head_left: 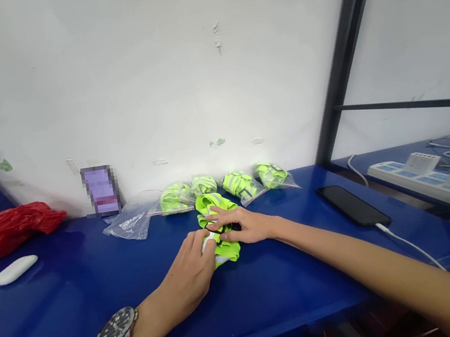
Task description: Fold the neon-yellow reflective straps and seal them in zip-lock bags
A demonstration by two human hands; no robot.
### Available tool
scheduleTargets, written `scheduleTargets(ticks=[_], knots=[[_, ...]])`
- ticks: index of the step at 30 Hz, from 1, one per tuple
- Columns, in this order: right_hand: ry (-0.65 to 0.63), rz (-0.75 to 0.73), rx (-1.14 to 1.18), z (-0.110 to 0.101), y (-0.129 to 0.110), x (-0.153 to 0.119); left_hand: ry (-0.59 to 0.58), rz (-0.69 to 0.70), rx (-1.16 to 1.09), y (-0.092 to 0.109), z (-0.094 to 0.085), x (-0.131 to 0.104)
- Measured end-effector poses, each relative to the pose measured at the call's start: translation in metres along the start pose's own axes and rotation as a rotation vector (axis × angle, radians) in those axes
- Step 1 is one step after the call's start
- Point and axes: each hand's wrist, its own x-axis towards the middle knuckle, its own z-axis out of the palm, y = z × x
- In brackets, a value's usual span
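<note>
A neon yellow-green reflective vest (225,254) with silvery bands and black trim lies bunched on the blue tabletop (264,297). My left hand (192,265), wearing a metal watch (116,331) at the wrist, is closed on the vest's near left side. From the right, my right hand (245,224) rests over its middle, fingers stretched and apart, pressing on the fabric. Just behind stand several clear bags with similar folded vests inside, such as one bagged vest (240,184). Left of them lies a flat clear plastic bag (129,221). Parts of the vest are hidden under my fingers.
A red plastic bag (11,226) and a white oval case (14,270) lie at the left. A blurred upright screen (101,190) leans on the wall. At the right are a black phone (353,204) on a white cable, a dark metal post (345,56) and power strips (427,179).
</note>
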Motion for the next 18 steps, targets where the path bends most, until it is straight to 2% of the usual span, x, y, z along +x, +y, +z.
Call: scheduleTargets(ticks=[2, 4, 8, 12, 15, 18], knots=[[0.004, -0.004, -0.024, 0.001, -0.001, -0.002, -0.075, 0.044, -0.074, -0.001, -0.009, 0.002], [0.005, -0.005, -0.089, 0.001, -0.006, -0.004, -0.099, 0.059, -0.130, -0.002, -0.019, 0.003], [-0.031, 0.014, -0.340, 0.001, -0.023, -0.008, -0.161, 0.042, -0.172, -0.002, -0.030, 0.005], [-0.024, 0.021, -0.553, 0.005, -0.042, -0.012, -0.180, 0.071, -0.066, 0.000, -0.023, 0.010], [-0.006, 0.072, -0.550, 0.011, -0.050, -0.015, -0.197, 0.082, 0.011, 0.002, -0.015, 0.011], [0.008, 0.130, -0.564, 0.018, -0.053, -0.019, -0.243, 0.097, -0.005, 0.000, -0.016, 0.010]])
